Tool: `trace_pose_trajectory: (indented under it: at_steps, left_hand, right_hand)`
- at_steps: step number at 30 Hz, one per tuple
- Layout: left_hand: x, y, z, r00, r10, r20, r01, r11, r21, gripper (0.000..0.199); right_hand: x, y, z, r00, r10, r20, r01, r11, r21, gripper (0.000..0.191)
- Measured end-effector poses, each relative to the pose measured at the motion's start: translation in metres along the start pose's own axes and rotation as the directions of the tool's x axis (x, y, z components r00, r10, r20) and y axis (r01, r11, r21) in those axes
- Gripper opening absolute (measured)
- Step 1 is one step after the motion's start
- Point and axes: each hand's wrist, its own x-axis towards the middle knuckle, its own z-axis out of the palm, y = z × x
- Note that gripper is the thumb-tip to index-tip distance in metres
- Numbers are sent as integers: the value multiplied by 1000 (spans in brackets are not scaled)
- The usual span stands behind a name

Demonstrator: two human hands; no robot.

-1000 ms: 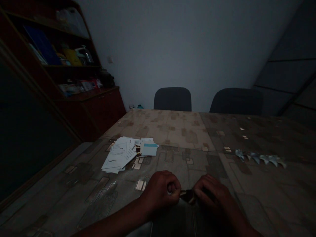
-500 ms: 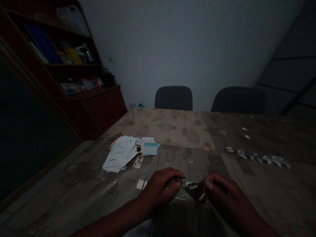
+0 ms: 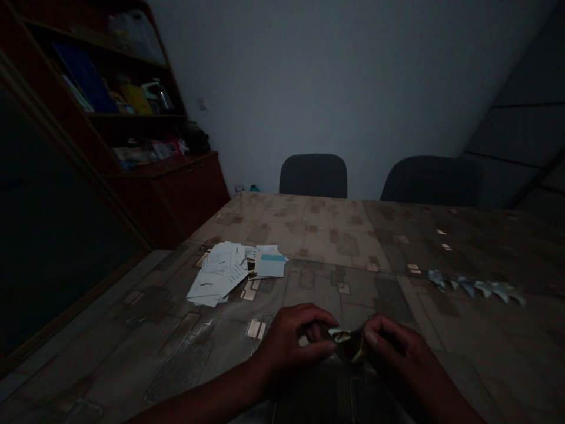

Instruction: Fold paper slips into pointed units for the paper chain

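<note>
A small folded paper piece (image 3: 353,346), dark with pale yellowish edges, is held between my hands near the table's front edge. My right hand (image 3: 392,344) pinches its right side between thumb and fingers. At its left edge, my left hand (image 3: 304,335) has its thumb and curled fingers closed on the paper's corner. The image is dim, so the folds are hard to make out. A pile of white printed cards (image 3: 218,274) lies to the left, with a blue-striped card (image 3: 271,265) on its right side.
On the right of the patterned table (image 3: 304,218) lies a row of several folded paper pieces (image 3: 477,287). Two dark chairs (image 3: 313,175) (image 3: 432,179) stand behind the table. A reddish cabinet (image 3: 185,191) with filled shelves is at the left.
My left hand has moved slightly right, its thumb and fingers now at the paper's left corner. The paper has shifted a little between the hands, and the camera view has moved slightly.
</note>
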Motion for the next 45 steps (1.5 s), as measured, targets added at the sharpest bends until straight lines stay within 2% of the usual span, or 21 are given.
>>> trace_pose_trajectory:
  at_steps: [2,4,7,9,10,12,14,16,18,21,24,31,33,38,41,45]
  left_hand:
    - [0,-3,3,993,-116,-30,111,985,-130,25]
    - [1,-7,5,972,-232,-25,216,934,-285,31]
    - [2,-13,6,938,-333,100,334,784,-523,44]
    - [2,-14,6,918,-352,186,388,688,-613,49]
    - [2,-15,6,911,-357,208,405,672,-620,49]
    - [1,-15,8,905,-375,201,420,717,-556,49]
    - [0,-14,10,914,-378,145,404,826,-393,48]
    - [-2,-14,14,933,-359,43,361,918,-162,42]
    - [-4,-14,18,959,-283,-28,284,958,44,39]
    - [-8,-17,20,985,-173,-3,171,975,140,44]
    - [-11,-21,19,990,-135,33,130,984,118,51]
    - [-11,-24,17,989,-142,41,137,984,111,58]
    - [-10,-24,16,985,-167,49,163,983,84,57]
    - [-8,-22,17,953,-282,106,292,951,-97,60]
    - [-7,-20,17,931,-345,119,363,909,-205,60]
    - [-6,-17,13,920,-365,144,393,863,-319,41]
  right_hand:
    - [-1,-2,-2,991,-117,-72,109,988,-105,29]
    - [-2,-4,-5,942,-308,-133,272,934,-234,20]
    - [-3,-6,-10,833,-537,-135,456,803,-383,14]
    - [-4,-4,-12,785,-611,-101,511,732,-450,14]
    - [-3,-2,-12,769,-634,-84,528,703,-476,14]
    - [-2,4,-12,742,-669,-45,556,652,-516,15]
    - [-1,10,-10,735,-678,20,579,612,-538,16]
    - [0,13,-9,759,-643,102,589,612,-527,17]
    - [1,11,-6,806,-575,144,564,669,-484,21]
    - [0,8,-3,897,-434,85,427,801,-420,27]
    - [0,8,-1,950,-310,40,304,884,-355,33]
    - [-1,4,-7,952,-293,88,305,919,-248,50]
    - [0,0,-5,970,-235,58,242,939,-246,46]
    - [5,2,7,998,-58,-3,55,957,-285,18]
    - [6,4,9,1000,25,-10,-26,982,-188,19]
    - [5,-1,4,990,140,-27,-141,990,-33,27]
